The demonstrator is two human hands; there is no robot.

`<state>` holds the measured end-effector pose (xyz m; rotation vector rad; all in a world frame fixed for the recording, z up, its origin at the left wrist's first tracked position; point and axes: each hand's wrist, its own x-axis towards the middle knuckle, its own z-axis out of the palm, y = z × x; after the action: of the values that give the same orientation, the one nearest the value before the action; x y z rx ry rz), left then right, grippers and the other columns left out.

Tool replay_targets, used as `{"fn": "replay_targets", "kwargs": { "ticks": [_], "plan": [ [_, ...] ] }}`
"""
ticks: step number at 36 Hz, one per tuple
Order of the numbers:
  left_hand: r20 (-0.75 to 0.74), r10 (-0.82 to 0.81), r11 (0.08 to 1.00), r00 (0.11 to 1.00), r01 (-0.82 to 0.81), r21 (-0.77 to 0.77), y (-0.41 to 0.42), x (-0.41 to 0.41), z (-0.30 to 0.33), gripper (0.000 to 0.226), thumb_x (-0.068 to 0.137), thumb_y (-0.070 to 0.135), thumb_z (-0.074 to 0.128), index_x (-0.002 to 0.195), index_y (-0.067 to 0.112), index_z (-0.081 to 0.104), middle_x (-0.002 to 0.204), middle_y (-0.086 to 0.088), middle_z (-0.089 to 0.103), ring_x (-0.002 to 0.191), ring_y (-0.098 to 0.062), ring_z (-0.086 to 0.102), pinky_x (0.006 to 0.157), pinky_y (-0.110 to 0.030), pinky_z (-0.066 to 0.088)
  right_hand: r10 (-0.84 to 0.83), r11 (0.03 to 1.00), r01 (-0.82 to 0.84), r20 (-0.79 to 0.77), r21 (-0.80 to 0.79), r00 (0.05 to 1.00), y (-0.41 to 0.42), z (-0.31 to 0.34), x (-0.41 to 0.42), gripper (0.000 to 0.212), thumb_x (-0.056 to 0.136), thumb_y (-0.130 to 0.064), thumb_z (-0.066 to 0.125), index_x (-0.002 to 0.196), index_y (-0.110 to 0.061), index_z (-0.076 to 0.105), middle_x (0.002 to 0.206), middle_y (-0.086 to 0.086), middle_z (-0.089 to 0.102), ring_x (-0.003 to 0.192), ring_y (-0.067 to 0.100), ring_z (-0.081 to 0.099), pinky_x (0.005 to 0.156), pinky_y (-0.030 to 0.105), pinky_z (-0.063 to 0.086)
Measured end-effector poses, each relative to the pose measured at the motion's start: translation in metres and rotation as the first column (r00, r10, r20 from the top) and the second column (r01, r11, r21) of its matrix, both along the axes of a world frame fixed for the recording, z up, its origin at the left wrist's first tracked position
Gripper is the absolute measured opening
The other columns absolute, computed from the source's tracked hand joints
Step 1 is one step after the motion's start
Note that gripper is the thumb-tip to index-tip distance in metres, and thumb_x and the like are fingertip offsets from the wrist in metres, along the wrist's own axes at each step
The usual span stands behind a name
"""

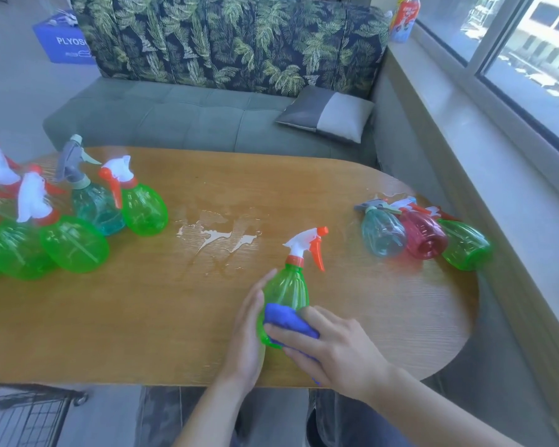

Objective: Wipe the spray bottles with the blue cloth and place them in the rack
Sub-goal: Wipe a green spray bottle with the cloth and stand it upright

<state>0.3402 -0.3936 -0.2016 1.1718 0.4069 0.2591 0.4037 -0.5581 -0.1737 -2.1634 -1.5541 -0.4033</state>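
- Head view: a green spray bottle (286, 296) with a white and orange trigger head is seen upright on the wooden desk (142, 317), at about 5 o'clock from the desk's middle, near the front edge.
- The bottle's left side is steadied by the left hand (246, 330), whose fingers are held straight and pressed together, flat against the plastic.
- The blue cloth (288, 322) is pressed against the bottle's lower body by the right hand (333, 350); its fingers are slightly spread and laid over the cloth.
- A cluster of upright bottles (75, 243), mostly green with one teal bottle (94, 204) bearing a grey trigger, is found at 9 o'clock on the desk.
- Three bottles are seen lying on their sides, touching one another, at 3 o'clock: a pale teal one (383, 235), a red one (425, 238) and a green one (465, 245).
- A puddle of water (217, 237) is spread on the desk between the two groups, at 11 o'clock from the held bottle.
- A black wire rack (26, 414) is partly seen below the desk at 7 o'clock.
- A grey-green sofa (191, 117) with a leaf-patterned backrest and a grey cushion (326, 112) is placed beyond the desk at 12 o'clock.
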Motion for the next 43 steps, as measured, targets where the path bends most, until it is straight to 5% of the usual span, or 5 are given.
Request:
{"fn": "replay_targets", "kwargs": {
  "ticks": [6, 10, 18, 25, 43],
  "plan": [
    [-0.002, 0.018, 1.000, 1.000, -0.018, 0.001, -0.002, 0.000, 0.002, 0.042, 0.111, 0.035, 0.043, 0.144, 0.032, 0.068, 0.152, 0.014, 0.063, 0.145, -0.013, 0.056, 0.127, -0.053, 0.038, 0.027, 0.999, -0.025, 0.067, -0.026, 0.997, -0.002, -0.002, -0.005, 0.031, 0.105, -0.034, 0.060, 0.134, -0.038, 0.068, 0.095, -0.006, 0.050, 0.077, 0.013, 0.052, 0.062, 0.017, 0.023],
    [-0.028, 0.030, 0.999, 0.999, -0.030, 0.015, -0.007, 0.000, 0.006, 0.043, 0.114, 0.041, 0.039, 0.146, 0.031, 0.065, 0.150, 0.005, 0.066, 0.142, -0.019, 0.060, 0.124, -0.056, 0.040, -0.090, 0.978, 0.132, -0.243, 0.163, 0.966, -0.008, -0.010, -0.015, 0.032, 0.108, -0.037, 0.053, 0.137, -0.038, 0.066, 0.097, -0.016, 0.035, 0.078, 0.002, 0.041, 0.063, 0.018, 0.038],
    [0.044, -0.036, 0.997, 0.998, 0.032, 0.074, -0.003, -0.006, 0.002, 0.085, 0.078, 0.075, 0.081, 0.151, 0.037, 0.058, 0.155, -0.001, 0.060, 0.147, -0.026, 0.055, 0.124, -0.063, 0.038, -0.203, 0.764, 0.627, -0.867, 0.150, 0.455, 0.008, -0.015, -0.025, 0.029, 0.105, -0.029, 0.055, 0.128, -0.042, 0.068, 0.110, -0.015, 0.064, 0.108, 0.011, 0.064, 0.093, 0.024, 0.051],
    [0.070, -0.023, 0.999, 0.997, 0.020, 0.048, -0.004, -0.003, -0.001, 0.077, 0.079, 0.045, 0.087, 0.150, 0.042, 0.057, 0.156, 0.001, 0.060, 0.145, -0.027, 0.056, 0.123, -0.064, 0.039, -0.182, 0.761, 0.633, -0.888, 0.146, 0.423, 0.009, -0.015, -0.030, 0.034, 0.101, -0.040, 0.053, 0.130, -0.039, 0.068, 0.112, -0.014, 0.065, 0.111, 0.012, 0.064, 0.093, 0.020, 0.049],
    [0.062, -0.110, 0.985, 0.992, 0.101, 0.138, -0.002, -0.005, -0.002, 0.065, 0.098, 0.057, 0.066, 0.159, 0.038, 0.051, 0.165, 0.006, 0.051, 0.156, -0.021, 0.043, 0.129, -0.061, 0.028, -0.173, 0.753, 0.624, -0.853, 0.207, 0.492, 0.013, -0.016, -0.028, 0.034, 0.101, -0.035, 0.055, 0.132, -0.041, 0.064, 0.105, -0.012, 0.062, 0.103, 0.014, 0.064, 0.087, 0.015, 0.048]
  ]
}}
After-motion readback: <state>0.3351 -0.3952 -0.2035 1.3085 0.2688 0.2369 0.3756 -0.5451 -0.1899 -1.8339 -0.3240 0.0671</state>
